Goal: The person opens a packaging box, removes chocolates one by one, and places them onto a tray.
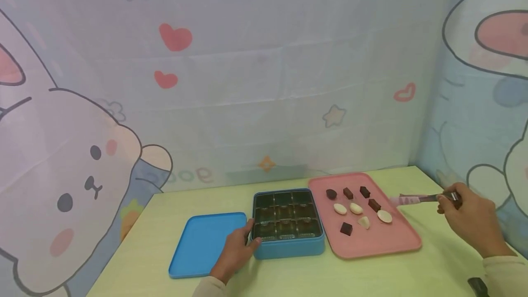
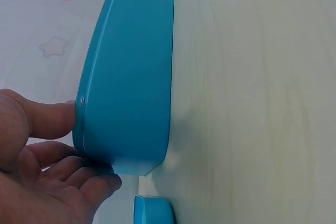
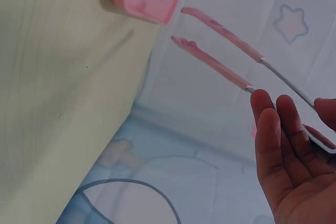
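Note:
A blue box [image 1: 288, 247] with a clear divided insert [image 1: 284, 214] stands mid-table. At its left front corner my left hand [image 1: 237, 246] grips it, thumb on the rim and fingers against the side, as the left wrist view shows on the box wall [image 2: 131, 72]. My right hand [image 1: 474, 217] holds tongs [image 1: 426, 198] with pink tips; in the right wrist view the tongs' arms [image 3: 223, 72] are spread with nothing between them. The tips hang by the right edge of a pink tray [image 1: 371, 244] bearing several dark chocolates [image 1: 346, 228] and white chocolates [image 1: 385, 216].
A flat blue lid [image 1: 208, 242] lies left of the box, near my left forearm. Behind the pale yellow table [image 1: 297, 278] hangs a printed cloth [image 1: 247, 104], which also runs down the right side. A small dark object [image 1: 477, 286] shows at the lower right.

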Available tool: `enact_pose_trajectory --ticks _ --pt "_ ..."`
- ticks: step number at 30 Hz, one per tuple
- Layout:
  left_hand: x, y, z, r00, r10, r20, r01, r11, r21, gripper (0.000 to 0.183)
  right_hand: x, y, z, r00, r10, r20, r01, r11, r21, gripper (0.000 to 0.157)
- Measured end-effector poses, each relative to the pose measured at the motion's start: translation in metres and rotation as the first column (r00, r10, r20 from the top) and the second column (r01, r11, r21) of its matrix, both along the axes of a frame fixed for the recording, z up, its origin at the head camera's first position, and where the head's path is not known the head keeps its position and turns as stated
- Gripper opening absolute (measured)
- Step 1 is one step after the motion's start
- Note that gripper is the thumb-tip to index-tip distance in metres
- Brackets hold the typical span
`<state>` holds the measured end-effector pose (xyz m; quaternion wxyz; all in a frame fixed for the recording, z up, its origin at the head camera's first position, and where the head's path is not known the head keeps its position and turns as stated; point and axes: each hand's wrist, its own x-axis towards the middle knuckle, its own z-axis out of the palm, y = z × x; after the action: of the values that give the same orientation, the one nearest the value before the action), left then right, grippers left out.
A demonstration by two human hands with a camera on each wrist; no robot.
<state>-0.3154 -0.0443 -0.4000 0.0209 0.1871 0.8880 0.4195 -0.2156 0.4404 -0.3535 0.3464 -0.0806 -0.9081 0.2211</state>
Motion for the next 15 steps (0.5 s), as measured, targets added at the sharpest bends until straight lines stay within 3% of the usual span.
enact_pose_trajectory --ticks 10,15 --pt "0.001 0.0 0.001 1.0 0.003 0.005 -0.003 1.0 0.008 0.064 -0.004 0.011 -0.013 0.999 -0.048 -0.022 0.049 0.997 0.06 0.011" --pt "0.0 -0.001 0.001 1.0 -0.002 -0.011 0.002 1.0 0.0 0.064 -0.008 0.014 -0.017 0.996 -0.083 0.044 0.081 0.996 0.039 0.016"
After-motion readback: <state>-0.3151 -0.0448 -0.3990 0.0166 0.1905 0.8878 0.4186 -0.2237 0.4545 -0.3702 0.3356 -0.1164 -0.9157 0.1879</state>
